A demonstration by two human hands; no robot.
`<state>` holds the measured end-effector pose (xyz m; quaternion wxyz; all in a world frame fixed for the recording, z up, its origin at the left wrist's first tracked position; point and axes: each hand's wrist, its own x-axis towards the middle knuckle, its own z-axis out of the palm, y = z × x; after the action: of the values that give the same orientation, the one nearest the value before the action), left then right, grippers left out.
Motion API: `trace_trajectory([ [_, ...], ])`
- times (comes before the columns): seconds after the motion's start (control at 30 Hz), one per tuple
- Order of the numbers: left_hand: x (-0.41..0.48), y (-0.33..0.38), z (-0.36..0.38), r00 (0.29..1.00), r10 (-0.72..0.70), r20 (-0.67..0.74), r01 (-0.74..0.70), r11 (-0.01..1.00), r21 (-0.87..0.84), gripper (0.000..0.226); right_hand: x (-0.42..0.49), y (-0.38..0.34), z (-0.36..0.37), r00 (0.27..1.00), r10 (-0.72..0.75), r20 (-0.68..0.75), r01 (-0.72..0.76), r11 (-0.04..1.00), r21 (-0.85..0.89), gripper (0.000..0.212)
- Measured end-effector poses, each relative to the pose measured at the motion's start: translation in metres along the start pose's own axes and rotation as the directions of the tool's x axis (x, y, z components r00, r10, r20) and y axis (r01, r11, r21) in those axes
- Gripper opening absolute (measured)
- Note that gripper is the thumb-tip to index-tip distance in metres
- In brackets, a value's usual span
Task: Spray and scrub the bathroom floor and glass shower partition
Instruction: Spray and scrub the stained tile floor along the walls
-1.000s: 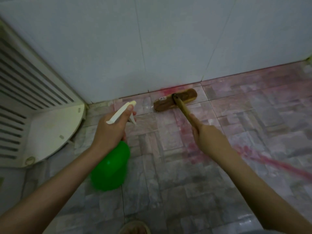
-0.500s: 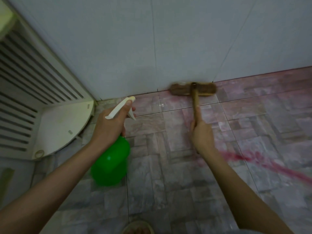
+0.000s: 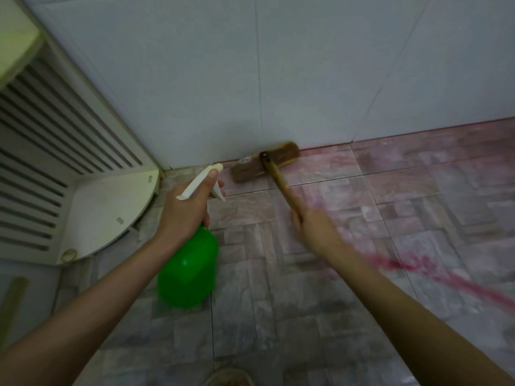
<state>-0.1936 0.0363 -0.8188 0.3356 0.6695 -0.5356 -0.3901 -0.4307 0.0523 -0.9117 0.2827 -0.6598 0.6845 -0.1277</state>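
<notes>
Gripping the bottle neck at centre-left, the left hand aims the nozzle up-right toward the brush. Brush head lies at upper centre on the floor, long axis along the wall base. The right hand, nearer it, clamps the handle, which slants up-left from hand to head.

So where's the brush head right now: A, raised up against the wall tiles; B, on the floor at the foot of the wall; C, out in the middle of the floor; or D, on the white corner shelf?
B: the brush head lies on the floor right at the base of the wall, with the right hand gripping its handle.
</notes>
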Motion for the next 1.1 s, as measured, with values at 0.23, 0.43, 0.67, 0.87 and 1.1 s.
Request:
trace_trajectory([
  [0.23,-0.01,-0.001,-0.016,0.997,-0.004,-0.075,0.003,1.0,-0.015,0.032,0.004,-0.018,-0.015,0.943,0.291,-0.163,-0.288,0.957,0.047,0.044],
  [0.43,-0.018,-0.017,-0.031,0.998,-0.016,-0.068,0.014,0.999,-0.032,0.04,0.003,-0.045,0.025,0.993,0.116,0.036,-0.116,0.993,-0.025,0.041],
  [0.67,-0.031,-0.024,-0.045,0.993,-0.051,-0.103,0.045,0.997,-0.061,0.034,0.007,-0.066,0.022,0.992,0.123,-0.024,-0.122,0.992,0.012,0.043],
  [0.87,-0.044,-0.039,-0.043,0.994,-0.084,-0.067,0.083,0.996,-0.02,0.039,-0.039,-0.063,-0.027,0.974,-0.024,0.227,0.063,0.985,-0.163,0.063],
  [1.1,-0.058,-0.047,-0.043,0.993,-0.11,-0.038,0.111,0.994,0.004,0.042,-0.011,-0.084,-0.02,0.976,-0.089,0.197,0.117,0.984,-0.137,0.071],
])
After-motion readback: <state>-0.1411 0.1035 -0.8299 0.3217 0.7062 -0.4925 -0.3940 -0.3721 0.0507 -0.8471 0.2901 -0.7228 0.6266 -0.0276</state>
